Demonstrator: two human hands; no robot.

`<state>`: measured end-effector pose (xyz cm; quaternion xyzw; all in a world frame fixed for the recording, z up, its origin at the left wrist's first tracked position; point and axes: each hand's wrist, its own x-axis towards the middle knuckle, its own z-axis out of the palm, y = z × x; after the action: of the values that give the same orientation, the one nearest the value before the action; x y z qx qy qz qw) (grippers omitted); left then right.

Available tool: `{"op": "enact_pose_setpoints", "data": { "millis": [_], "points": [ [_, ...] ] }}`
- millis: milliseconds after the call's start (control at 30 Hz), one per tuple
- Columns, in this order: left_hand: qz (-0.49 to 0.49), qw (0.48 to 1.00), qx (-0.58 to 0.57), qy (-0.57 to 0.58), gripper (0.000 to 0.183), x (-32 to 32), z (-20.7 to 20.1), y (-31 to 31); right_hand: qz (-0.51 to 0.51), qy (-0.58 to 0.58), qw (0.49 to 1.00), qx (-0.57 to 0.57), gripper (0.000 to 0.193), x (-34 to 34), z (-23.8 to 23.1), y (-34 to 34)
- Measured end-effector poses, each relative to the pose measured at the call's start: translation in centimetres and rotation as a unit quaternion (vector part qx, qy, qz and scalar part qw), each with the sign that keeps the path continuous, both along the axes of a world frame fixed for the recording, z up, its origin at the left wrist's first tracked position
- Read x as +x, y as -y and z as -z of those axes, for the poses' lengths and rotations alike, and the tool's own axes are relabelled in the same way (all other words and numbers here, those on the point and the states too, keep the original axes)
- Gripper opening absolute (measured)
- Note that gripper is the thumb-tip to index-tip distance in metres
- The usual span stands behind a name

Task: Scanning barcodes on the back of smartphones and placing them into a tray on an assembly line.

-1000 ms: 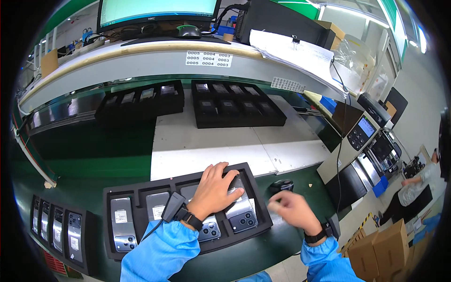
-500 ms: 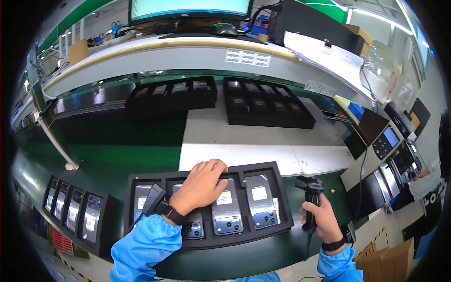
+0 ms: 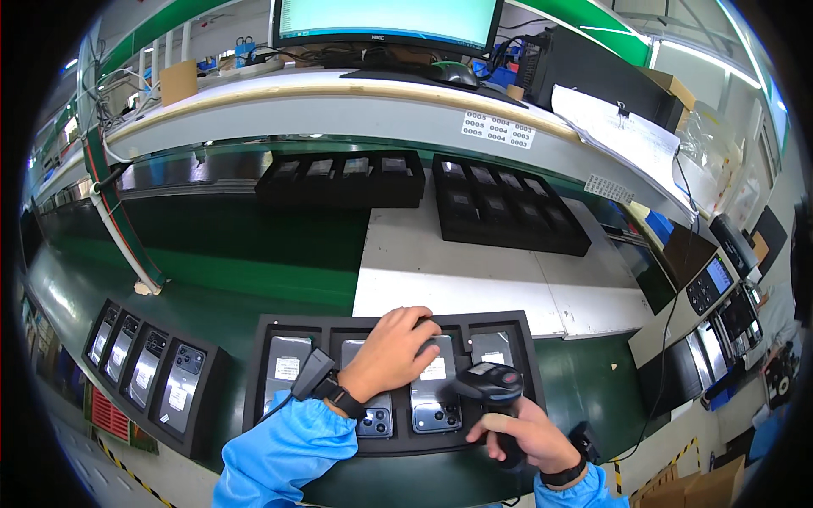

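Note:
A black foam tray (image 3: 339, 321) lies on the green worktop with several mobile phones in its slots, backs up, each with a white label. My left hand (image 3: 391, 356) reaches over it, fingers stretched apart and resting near the far rim. Beneath its palm, one phone is partly hidden; the phone (image 3: 434, 415) to its right shows its camera block. My right hand (image 3: 533, 436) is wrapped round the handle of a black handheld barcode scanner (image 3: 493, 381). The scanner's head hangs over the tray's right part, pointing left and covering much of the rightmost phone (image 3: 491, 345).
Another tray (image 3: 212, 398) of phones stands at the left. Two black trays (image 3: 339, 196) (image 3: 512, 237) sit at the back, under a shelf with a monitor (image 3: 385, 21) and a mouse (image 3: 455, 74). At the right are a label printer (image 3: 677, 322) and a cable.
My right hand has brought the scanner left, from beside the tray to over its right-hand phones. My left hand stays on the tray. The whole view has shifted slightly.

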<state>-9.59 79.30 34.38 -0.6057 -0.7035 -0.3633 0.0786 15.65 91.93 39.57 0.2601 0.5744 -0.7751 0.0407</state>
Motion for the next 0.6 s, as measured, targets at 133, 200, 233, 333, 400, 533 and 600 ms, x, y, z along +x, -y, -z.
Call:
{"op": "enact_pose_setpoints", "data": {
  "millis": [133, 200, 233, 333, 400, 533, 600],
  "points": [
    [-0.012, 0.998, -0.037, -0.049, 0.037, 0.5, 1.2, -0.4, 0.164, -0.040, 0.976, 0.138, 0.039, 3.7, 1.1, -3.5],
    [-0.021, 0.997, -0.040, -0.059, 0.039, 0.8, 1.4, -0.6, 0.259, 0.013, 0.929, 0.265, 0.028, 4.7, 2.5, -6.1],
    [-0.031, 0.995, -0.049, -0.079, 0.041, 0.9, 1.5, -0.7, 0.282, 0.049, 0.892, 0.350, 0.025, 5.4, 3.1, -7.2],
    [-0.044, 0.991, -0.071, -0.106, 0.043, 1.2, 1.2, -0.8, 0.285, 0.110, 0.804, 0.510, 0.024, 6.2, 5.2, -10.2],
    [-0.048, 0.988, -0.086, -0.121, 0.044, 1.5, 0.8, -0.8, 0.320, 0.135, 0.829, 0.438, 0.028, 6.3, 6.4, -11.7],
    [-0.051, 0.983, -0.129, -0.122, 0.046, 1.6, -0.2, -1.0, 0.272, 0.139, 0.763, 0.569, 0.041, 6.2, 7.9, -13.2],
    [-0.043, 0.985, -0.135, -0.100, 0.044, 1.6, -0.6, -1.3, 0.264, 0.159, 0.756, 0.578, 0.046, 6.0, 8.2, -13.5]
  ]
}}
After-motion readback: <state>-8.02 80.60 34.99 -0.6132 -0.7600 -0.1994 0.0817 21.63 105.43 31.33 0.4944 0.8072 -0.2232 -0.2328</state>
